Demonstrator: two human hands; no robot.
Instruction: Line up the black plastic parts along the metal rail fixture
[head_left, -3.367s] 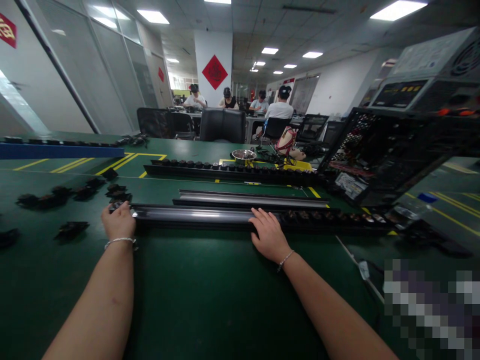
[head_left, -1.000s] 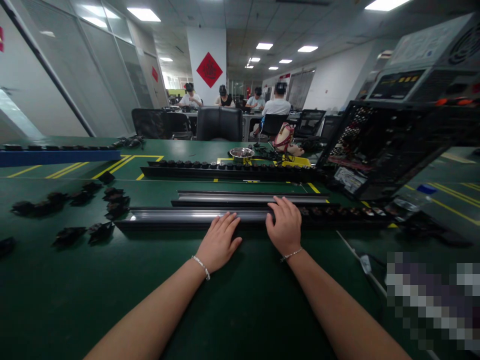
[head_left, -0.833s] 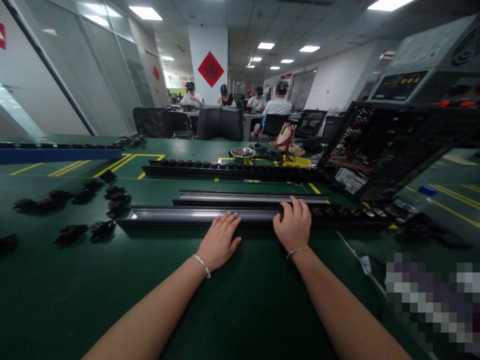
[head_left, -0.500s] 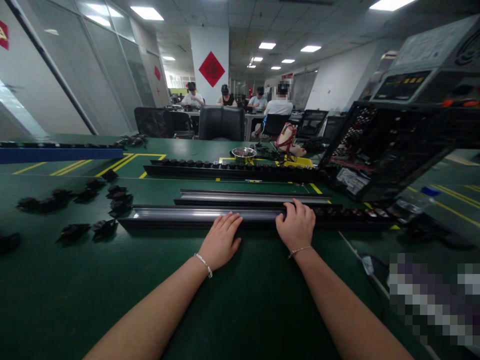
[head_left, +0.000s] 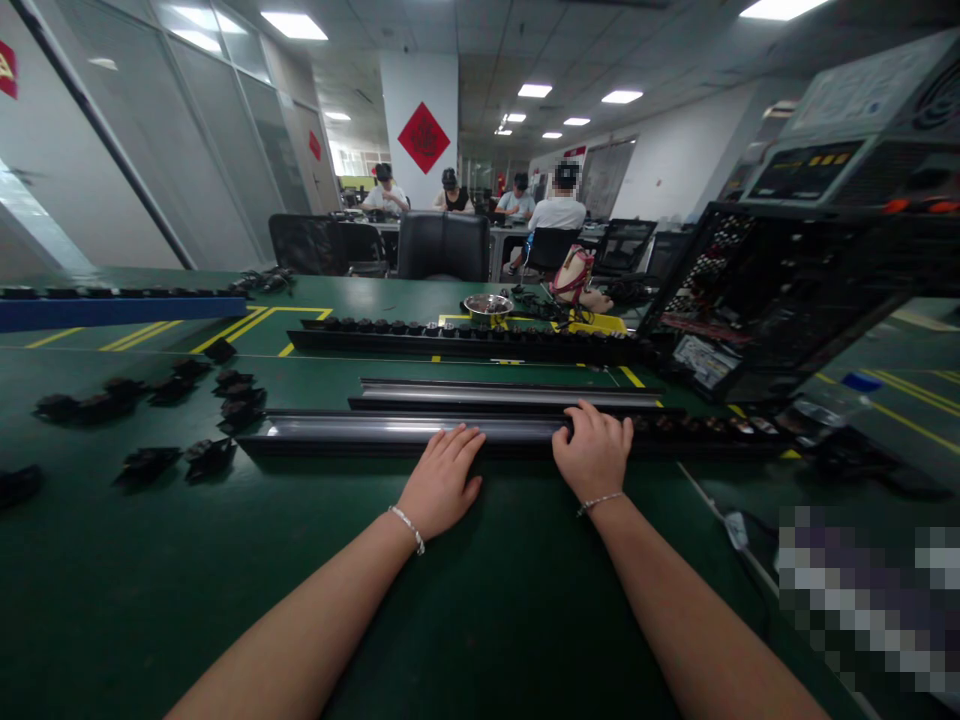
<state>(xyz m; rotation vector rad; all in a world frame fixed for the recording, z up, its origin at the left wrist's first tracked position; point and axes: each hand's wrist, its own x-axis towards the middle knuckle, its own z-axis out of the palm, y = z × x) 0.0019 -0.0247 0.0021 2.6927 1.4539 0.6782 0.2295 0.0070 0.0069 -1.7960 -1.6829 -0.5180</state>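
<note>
A long black rail with a shiny metal channel lies across the green table in front of me. My left hand rests flat against its near edge, fingers stretched out over the metal. My right hand sits a little to the right with its fingers curled over the rail, where a row of small black parts fills the channel. What the right fingers hold, if anything, is hidden. A second, empty rail lies just behind.
Loose black parts are scattered at the left. A third rail full of parts lies farther back, near a metal bowl. An open computer case stands at the right. Several people sit at far desks.
My left hand has come from the rail's left end to its middle. My right hand has slid rightward along the rail and curled its fingers.
</note>
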